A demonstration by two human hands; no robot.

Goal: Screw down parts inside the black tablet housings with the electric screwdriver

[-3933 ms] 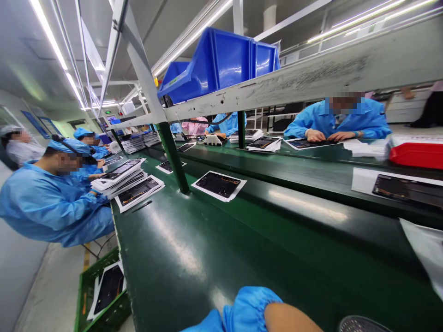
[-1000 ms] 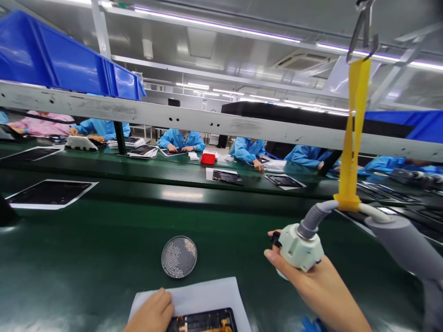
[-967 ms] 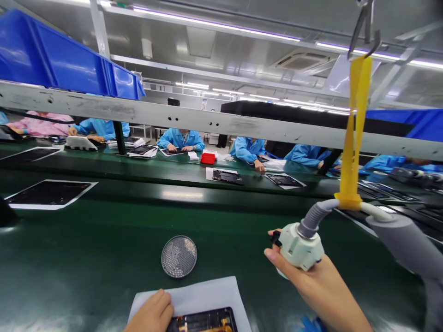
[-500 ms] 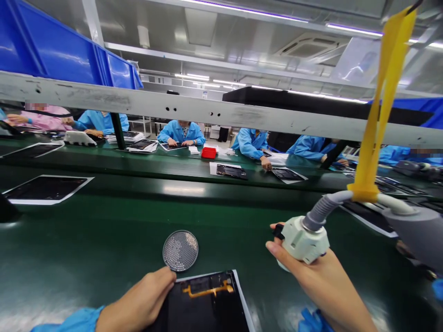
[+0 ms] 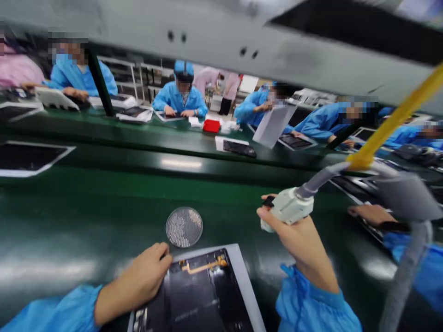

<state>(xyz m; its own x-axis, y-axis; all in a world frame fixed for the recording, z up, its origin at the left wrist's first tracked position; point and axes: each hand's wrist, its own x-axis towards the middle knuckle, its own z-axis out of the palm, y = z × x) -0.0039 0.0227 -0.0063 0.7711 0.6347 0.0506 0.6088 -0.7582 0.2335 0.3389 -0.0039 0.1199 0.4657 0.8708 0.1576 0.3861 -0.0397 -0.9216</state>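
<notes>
Head view: looking down over a long work line, the picture slightly blurred, with the person's own forearms in blue sleeves reaching in from the bottom edge.

Left hand: relaxed and not gripping anything, lying flat with the fingertips at the upper left edge of the panel.

Right hand: raised a little above the surface, fingers and thumb closed around a white plastic handheld tool, which it grasps firmly.

Tool line: a grey hose runs from the top of the tool up and to the right, meeting a yellow strap that slants toward the top right corner.

Panel: a dark flat panel with an orange flexible cable across its upper part lies on a pale backing sheet, at the bottom of the view and cut off by the frame.

Disc: a round perforated metal disc lies on the green surface, just above the panel and apart from it.

Nearby: at the right, a co-worker's hand reaches out of a blue sleeve over other dark panels.

Beyond: past a grey crossbar, co-workers in blue gowns sit at the far side, near a small red box.
</notes>
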